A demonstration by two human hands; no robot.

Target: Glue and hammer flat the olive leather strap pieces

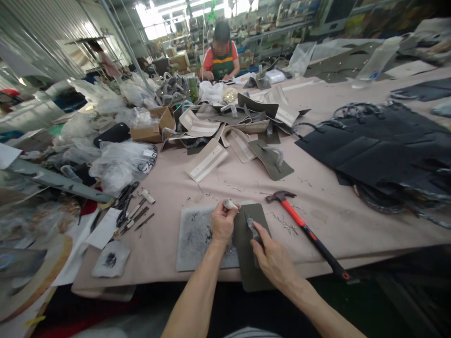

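Observation:
My left hand (222, 223) is closed around a small tool with a rounded whitish end (229, 204); the rest of it is hidden in my fingers. It is over the right part of a grey, scuffed work board (192, 237). A dark olive panel (255, 277) with rounded corners overlaps the board and hangs past the table's front edge. On this panel, my right hand (273, 256) grips a plastic-wrapped grey strap piece (252, 229) between thumb and fingers. Right of the panel lies a hammer (298, 216) with a red and black handle, beside small scattered metal bits (284, 223).
Beyond the board is a pile of olive and beige panels (243, 126). Black bag pieces (380, 150) lie at right. Hand tools (136, 216), a small pad with a dark stain (111, 259) and plastic bags (118, 164) are at left. A person (221, 58) sits across the table.

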